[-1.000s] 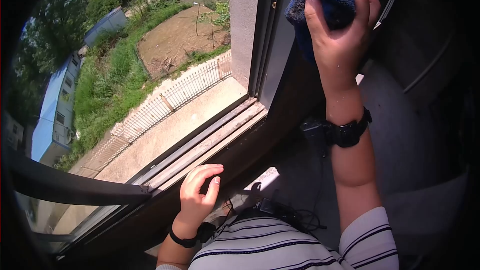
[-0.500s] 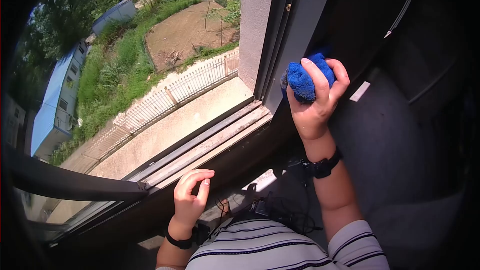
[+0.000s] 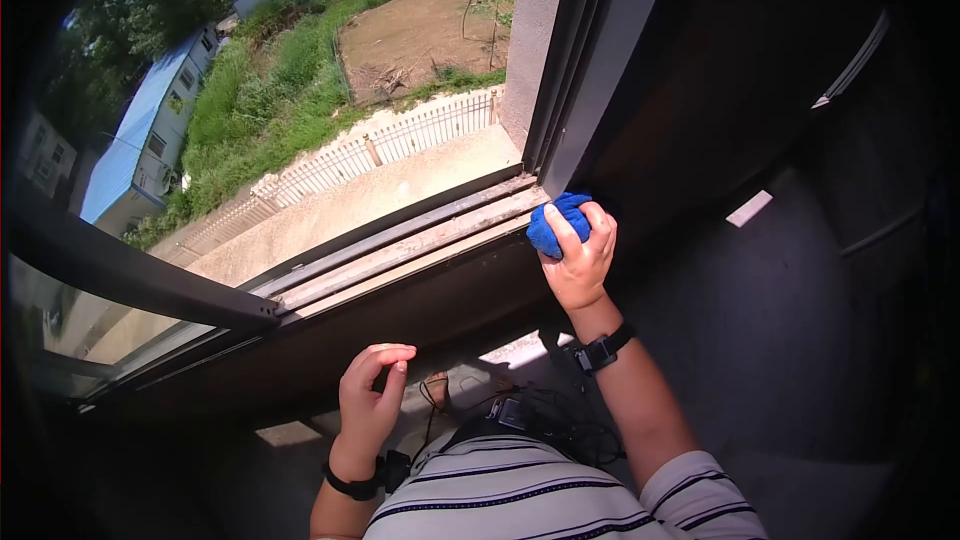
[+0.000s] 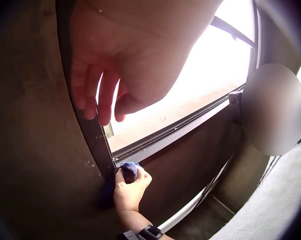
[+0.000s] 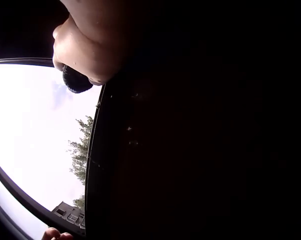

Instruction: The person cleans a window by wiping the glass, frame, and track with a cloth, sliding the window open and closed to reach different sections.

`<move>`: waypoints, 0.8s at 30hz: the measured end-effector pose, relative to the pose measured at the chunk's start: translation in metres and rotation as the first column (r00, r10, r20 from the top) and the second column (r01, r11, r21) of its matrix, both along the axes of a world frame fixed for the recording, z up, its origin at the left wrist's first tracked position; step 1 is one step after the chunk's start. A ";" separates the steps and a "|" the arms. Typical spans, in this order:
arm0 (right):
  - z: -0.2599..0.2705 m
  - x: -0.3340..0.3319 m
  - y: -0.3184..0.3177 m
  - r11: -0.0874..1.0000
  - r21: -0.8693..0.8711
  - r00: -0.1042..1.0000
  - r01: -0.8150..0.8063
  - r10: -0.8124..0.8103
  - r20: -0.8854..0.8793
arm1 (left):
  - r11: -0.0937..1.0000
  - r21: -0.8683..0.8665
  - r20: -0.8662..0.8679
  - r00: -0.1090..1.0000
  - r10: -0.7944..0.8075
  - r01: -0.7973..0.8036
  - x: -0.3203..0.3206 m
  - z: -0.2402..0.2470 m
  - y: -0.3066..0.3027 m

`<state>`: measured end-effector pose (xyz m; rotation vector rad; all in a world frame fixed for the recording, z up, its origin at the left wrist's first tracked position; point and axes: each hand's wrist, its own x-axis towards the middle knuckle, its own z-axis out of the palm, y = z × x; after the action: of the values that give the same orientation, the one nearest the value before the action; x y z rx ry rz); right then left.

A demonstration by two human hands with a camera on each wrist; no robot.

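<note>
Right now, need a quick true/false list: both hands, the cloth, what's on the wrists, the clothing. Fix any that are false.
1. The right hand holds a blue cloth. True.
2. The left hand holds nothing. True.
3. The blue cloth is down on the floor. False: it is up by the right-hand end of the window track in the head view.
4. Both wrists are bare. False: each wears a black strap.
5. The shirt has dark stripes. True.
</note>
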<state>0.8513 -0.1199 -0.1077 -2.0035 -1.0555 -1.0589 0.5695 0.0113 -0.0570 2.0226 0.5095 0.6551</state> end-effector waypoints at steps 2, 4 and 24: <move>0.001 -0.003 -0.003 1.000 -0.013 0.999 -0.019 0.019 -0.027 | 1.000 -0.006 -0.006 1.000 0.005 -0.005 -0.005 -0.004 -0.006; 0.007 -0.005 -0.009 0.987 -0.060 0.988 -0.150 0.147 -0.050 | 1.000 -0.016 -0.008 1.000 0.003 -0.003 -0.010 -0.004 -0.012; 0.049 -0.077 -0.055 0.978 0.184 0.808 -0.097 0.186 -0.559 | 0.854 0.517 0.010 0.997 -0.076 0.060 -0.019 0.020 0.077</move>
<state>0.7744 -0.1752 -0.0587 -1.9028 -0.7536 -0.3821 0.5509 0.0880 -0.0367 2.5179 0.2523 0.8448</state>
